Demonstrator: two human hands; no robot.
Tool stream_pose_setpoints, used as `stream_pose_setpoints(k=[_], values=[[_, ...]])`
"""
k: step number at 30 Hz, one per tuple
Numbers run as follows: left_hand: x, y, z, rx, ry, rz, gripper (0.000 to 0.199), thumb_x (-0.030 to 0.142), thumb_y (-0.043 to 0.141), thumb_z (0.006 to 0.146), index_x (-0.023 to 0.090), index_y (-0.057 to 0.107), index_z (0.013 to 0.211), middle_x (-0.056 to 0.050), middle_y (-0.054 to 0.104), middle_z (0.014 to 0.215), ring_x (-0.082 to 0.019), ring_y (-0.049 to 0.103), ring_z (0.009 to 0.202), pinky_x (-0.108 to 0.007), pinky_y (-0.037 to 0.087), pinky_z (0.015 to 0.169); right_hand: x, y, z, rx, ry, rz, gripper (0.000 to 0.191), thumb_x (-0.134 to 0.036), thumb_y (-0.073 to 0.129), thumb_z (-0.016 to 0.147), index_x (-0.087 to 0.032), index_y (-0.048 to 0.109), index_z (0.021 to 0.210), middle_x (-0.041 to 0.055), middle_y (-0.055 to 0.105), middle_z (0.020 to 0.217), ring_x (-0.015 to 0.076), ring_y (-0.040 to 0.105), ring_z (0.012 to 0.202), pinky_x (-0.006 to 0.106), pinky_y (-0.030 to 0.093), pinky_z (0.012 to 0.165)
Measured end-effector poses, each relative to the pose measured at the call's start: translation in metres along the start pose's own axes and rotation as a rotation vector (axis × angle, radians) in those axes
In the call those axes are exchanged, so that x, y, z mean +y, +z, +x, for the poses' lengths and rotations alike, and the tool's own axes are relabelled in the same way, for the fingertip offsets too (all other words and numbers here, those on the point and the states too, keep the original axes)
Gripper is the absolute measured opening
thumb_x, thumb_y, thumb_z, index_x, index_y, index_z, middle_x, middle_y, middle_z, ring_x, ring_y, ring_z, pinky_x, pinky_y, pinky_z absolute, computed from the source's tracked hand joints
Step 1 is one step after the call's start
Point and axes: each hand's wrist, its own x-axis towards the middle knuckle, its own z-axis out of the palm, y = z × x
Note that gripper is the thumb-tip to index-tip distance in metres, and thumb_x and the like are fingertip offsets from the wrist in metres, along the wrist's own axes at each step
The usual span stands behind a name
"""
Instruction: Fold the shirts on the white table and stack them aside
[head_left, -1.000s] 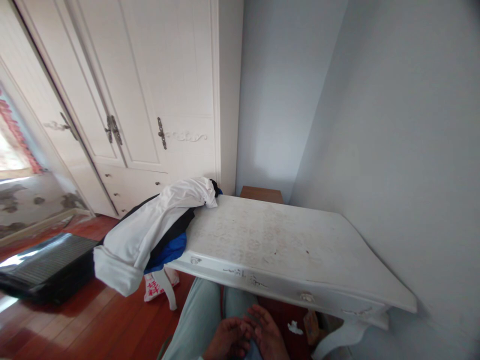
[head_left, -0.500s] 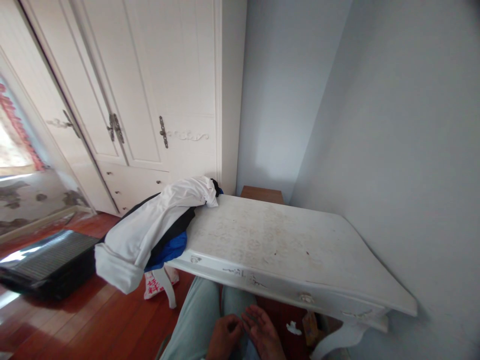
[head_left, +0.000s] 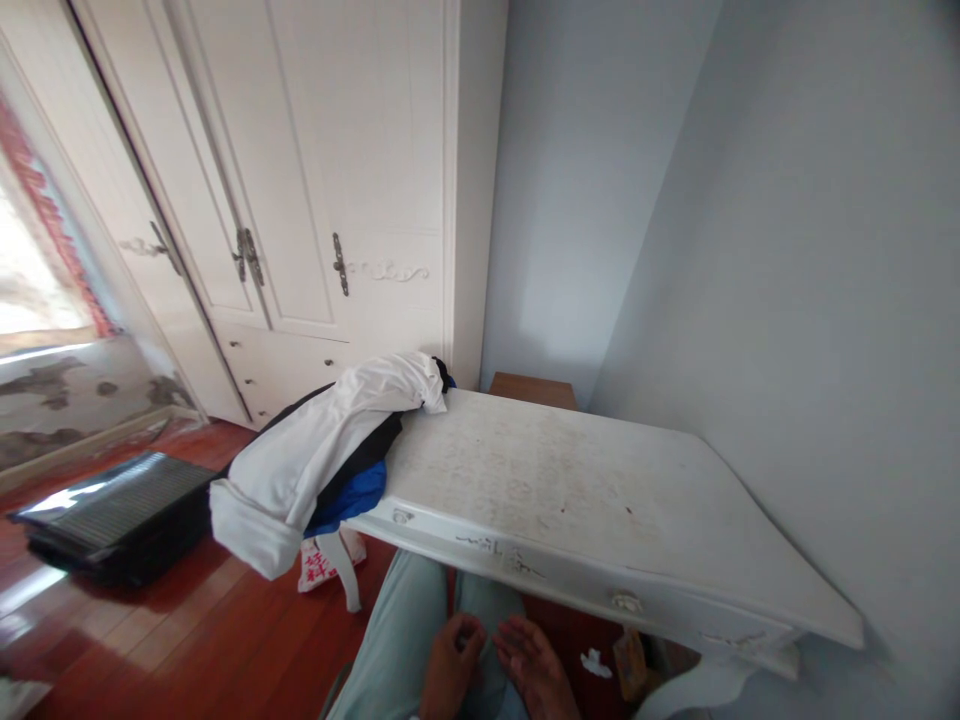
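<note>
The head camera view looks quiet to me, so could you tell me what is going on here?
A person sits at a white desk with both hands empty and resting on their lap. The left hand and right hand lie side by side, fingertips close, on light trousers. A pile of clothes, white over black and blue, hangs off the desk's left end. A dark case lies on the wooden floor by the wardrobe.

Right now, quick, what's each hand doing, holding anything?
Left hand: fingers curled, resting on the lap, nothing held.
Right hand: open, fingers loosely spread, empty, beside the left one.
</note>
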Motion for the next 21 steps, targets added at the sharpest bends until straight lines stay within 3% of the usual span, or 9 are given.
stream_pose_setpoints(k=[3,9,13,18,21], values=[[-0.001,-0.003,0.000,0.045,0.020,-0.036,0.058,0.079,0.063,0.060,0.022,0.055,0.069,0.002,0.057,0.061,-0.016,0.054,0.046,-0.030,0.043,0.049,-0.003,-0.004,0.002,0.014,0.023,0.000,0.061,-0.042,0.100,0.047,-0.021,0.076,0.099,0.0135,0.076,0.106,0.0293,0.072,0.102,0.042,0.051,0.098],[-0.003,-0.003,-0.004,-0.025,0.014,-0.024,0.062,0.083,0.059,0.063,0.021,0.056,0.067,0.001,0.056,0.059,-0.017,0.056,0.047,-0.029,0.041,0.048,-0.009,-0.012,0.006,0.007,0.104,-0.013,0.059,-0.038,0.100,0.045,-0.018,0.077,0.096,0.0135,0.077,0.103,0.0289,0.073,0.100,0.040,0.054,0.095],[-0.001,-0.001,-0.007,-0.047,0.044,-0.010,0.066,0.086,0.054,0.068,0.020,0.058,0.065,0.001,0.055,0.054,-0.017,0.054,0.046,-0.030,0.042,0.051,-0.012,-0.009,0.004,0.030,0.082,-0.024,0.056,-0.039,0.098,0.050,-0.017,0.077,0.097,0.0133,0.078,0.101,0.0275,0.074,0.097,0.039,0.055,0.093],[-0.001,-0.001,-0.010,-0.078,0.049,0.030,0.069,0.089,0.050,0.068,0.022,0.053,0.053,-0.001,0.050,0.047,-0.017,0.050,0.044,-0.032,0.043,0.052,-0.023,-0.001,0.002,0.067,0.132,-0.008,0.057,-0.038,0.100,0.044,-0.016,0.077,0.091,0.0133,0.078,0.097,0.0261,0.075,0.093,0.038,0.057,0.091],[-0.003,-0.004,-0.008,-0.023,0.102,0.080,0.065,0.083,0.054,0.072,0.023,0.049,0.047,-0.004,0.053,0.049,-0.020,0.054,0.052,-0.035,0.048,0.061,-0.026,-0.001,0.003,0.085,0.136,0.007,0.058,-0.039,0.100,0.043,-0.017,0.077,0.090,0.0124,0.079,0.095,0.0257,0.075,0.091,0.039,0.057,0.091]])
